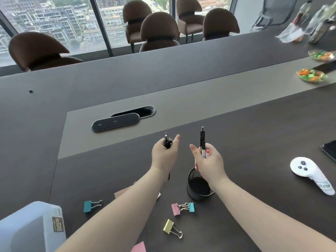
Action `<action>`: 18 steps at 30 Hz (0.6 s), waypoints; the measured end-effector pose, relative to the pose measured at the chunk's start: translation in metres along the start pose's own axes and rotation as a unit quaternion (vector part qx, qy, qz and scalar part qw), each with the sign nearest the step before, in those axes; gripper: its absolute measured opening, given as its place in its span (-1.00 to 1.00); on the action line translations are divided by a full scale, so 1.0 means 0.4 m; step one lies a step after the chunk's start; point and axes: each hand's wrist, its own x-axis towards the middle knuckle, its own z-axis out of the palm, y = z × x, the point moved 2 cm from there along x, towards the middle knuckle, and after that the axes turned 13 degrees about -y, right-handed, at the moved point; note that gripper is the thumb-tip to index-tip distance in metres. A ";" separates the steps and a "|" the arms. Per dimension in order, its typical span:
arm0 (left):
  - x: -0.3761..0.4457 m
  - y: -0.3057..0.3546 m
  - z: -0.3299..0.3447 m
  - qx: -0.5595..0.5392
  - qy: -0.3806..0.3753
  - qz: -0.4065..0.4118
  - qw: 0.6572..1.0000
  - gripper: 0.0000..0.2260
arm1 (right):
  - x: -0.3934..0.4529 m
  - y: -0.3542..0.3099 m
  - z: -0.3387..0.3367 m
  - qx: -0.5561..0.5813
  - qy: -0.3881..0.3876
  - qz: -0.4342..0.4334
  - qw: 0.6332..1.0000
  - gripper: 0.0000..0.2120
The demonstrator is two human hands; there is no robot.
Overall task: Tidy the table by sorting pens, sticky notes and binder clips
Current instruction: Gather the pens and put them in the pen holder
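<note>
My left hand (164,157) grips a black pen (167,141) upright above the dark table (254,142). My right hand (209,163) holds two pens (203,140), one black and one white with a red band, just above a black mesh pen cup (199,188). On the table near me lie a teal binder clip (91,206), a pink binder clip (176,209) joined with a small teal clip (191,206), and a yellow binder clip (170,227). A beige sticky pad (121,192) peeks out beside my left forearm. A pink sticky note (139,247) lies at the bottom edge.
A pale blue storage box (34,226) stands at the near left. A white controller (309,172) and a dark phone (330,151) lie at the right. A black charging pad (115,122) sits by the cable slot. Candy dishes (311,75) and bottles stand far right. Brown chairs line the far side.
</note>
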 end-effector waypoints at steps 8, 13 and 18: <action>-0.001 -0.018 0.180 -0.071 -0.088 -0.023 0.993 -0.58 | 0.000 0.071 -0.055 0.002 0.025 0.048 0.999 -0.67; -0.014 -0.077 0.186 -0.036 -0.085 -0.038 0.995 -0.70 | -0.004 0.109 -0.056 -0.032 0.009 0.059 0.998 -0.76; -0.013 -0.112 0.192 0.039 -0.062 -0.013 0.997 -0.75 | -0.008 0.112 -0.050 -0.052 -0.009 0.048 0.997 -0.89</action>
